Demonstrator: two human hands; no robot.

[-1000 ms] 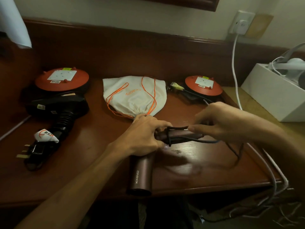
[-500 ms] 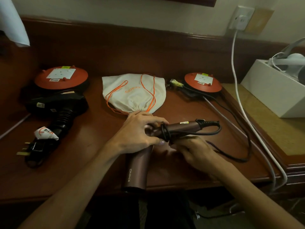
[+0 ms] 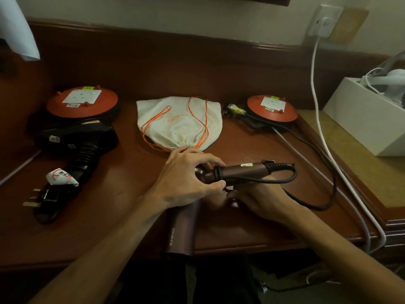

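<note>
Two hands of ours meet at lower centre of the frame on the brown hair dryer (image 3: 182, 233), which lies at the desk (image 3: 122, 216) edge: left hand (image 3: 186, 181) grips its bend, right hand (image 3: 260, 200) curls round the black cord (image 3: 294, 174) beneath the handle. Beyond lies a white drawstring bag (image 3: 179, 123)

Our left hand (image 3: 186, 181) lies palm down, fingers and thumb curled round the hair dryer (image 3: 182, 233). Our right hand (image 3: 260, 200) sits just right of that thumb, its fingers curled under on the cord (image 3: 315, 206). Both forearms stretch forward.
</note>
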